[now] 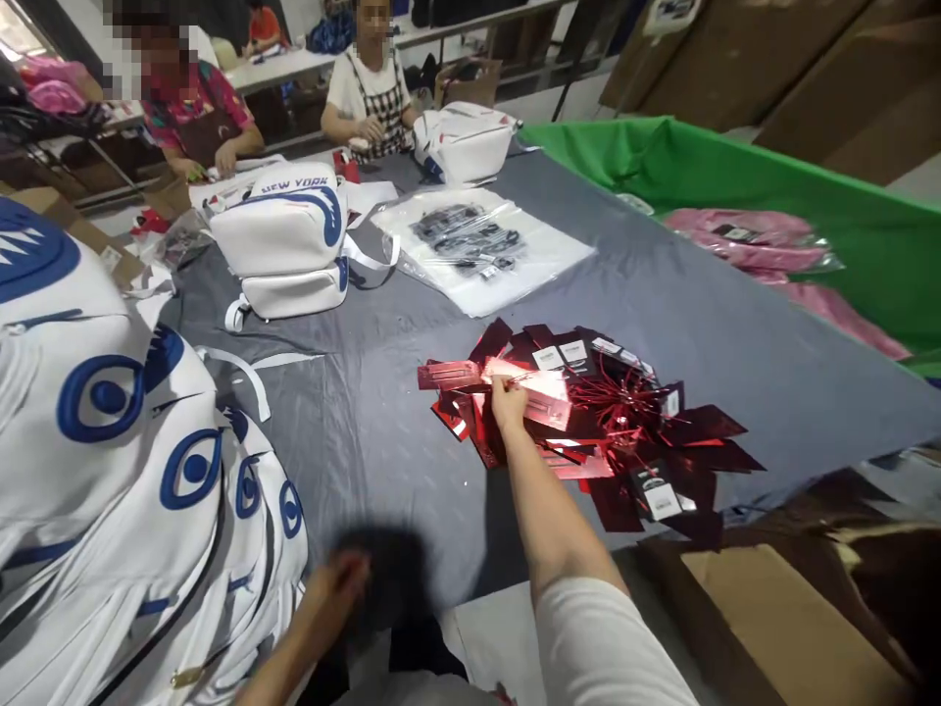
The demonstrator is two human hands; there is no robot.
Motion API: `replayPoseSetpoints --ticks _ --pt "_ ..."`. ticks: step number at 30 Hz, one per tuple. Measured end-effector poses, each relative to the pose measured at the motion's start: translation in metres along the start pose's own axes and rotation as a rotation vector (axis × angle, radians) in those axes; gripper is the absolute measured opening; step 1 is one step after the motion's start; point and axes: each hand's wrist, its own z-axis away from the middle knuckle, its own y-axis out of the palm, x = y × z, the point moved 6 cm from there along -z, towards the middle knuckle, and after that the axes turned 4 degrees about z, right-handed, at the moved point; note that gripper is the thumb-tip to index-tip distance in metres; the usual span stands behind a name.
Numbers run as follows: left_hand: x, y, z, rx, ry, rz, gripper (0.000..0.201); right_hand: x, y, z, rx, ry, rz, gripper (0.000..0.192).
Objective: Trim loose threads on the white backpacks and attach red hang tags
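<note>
My right hand (509,404) reaches into a pile of shiny red hang tags (683,431) on the table. Its fingers are pinched at a glossy red hang tag (540,397), whose surface catches the light. Thin red strings bunch together in the middle of the heap, and several tags carry white labels. My left hand (342,580) hangs low at the table's near edge, smeared by motion, so its fingers do not show clearly. Nearest to it are white backpacks (169,431) with blue eye designs, stacked along the left side.
A white backpack (283,230) stands farther back on the grey table cover (412,520), near a clear plastic bag (544,260) with dark items. Another backpack (470,147) is by two co-workers across the table. Pink bagged goods (742,240) lie along green cloth (801,196); cardboard (794,618) is lower right.
</note>
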Motion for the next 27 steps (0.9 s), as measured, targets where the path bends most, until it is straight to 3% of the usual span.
replayPoseSetpoints --ticks 2,6,8,10,13,16,19,22,24,27 --pt "-0.039 0.02 -0.065 -0.01 0.095 0.002 0.028 -0.007 0.01 0.027 0.113 -0.06 0.024 0.031" --pt "-0.11 0.037 -0.175 -0.24 0.156 0.11 0.024 -0.02 0.022 0.087 0.31 -0.142 0.074 0.033" --pt "-0.121 0.046 -0.209 -0.305 0.123 0.126 0.03 -0.026 0.024 0.111 0.378 -0.15 0.097 0.033" --pt "-0.113 0.055 -0.224 -0.342 0.063 0.13 0.046 -0.032 0.024 0.13 0.432 -0.141 0.109 0.034" --pt "-0.084 0.065 -0.214 -0.364 0.017 0.143 0.045 -0.039 0.025 0.148 0.462 -0.106 0.117 0.036" --pt "-0.067 0.061 -0.18 -0.406 0.092 0.135 0.034 -0.037 0.028 0.154 0.445 -0.069 0.129 0.039" --pt "-0.076 0.051 -0.139 -0.421 0.221 0.136 0.028 -0.026 0.03 0.148 0.383 -0.056 0.152 0.042" --pt "-0.099 0.044 -0.099 -0.32 0.298 0.214 0.036 -0.014 0.027 0.138 0.32 -0.036 0.218 0.043" --pt "-0.113 0.036 -0.074 -0.245 0.294 0.219 0.037 -0.009 0.027 0.136 0.402 0.006 0.326 0.044" --pt "-0.115 0.018 -0.035 -0.153 0.198 0.195 0.03 0.011 0.028 0.16 0.727 -0.036 0.549 0.04"
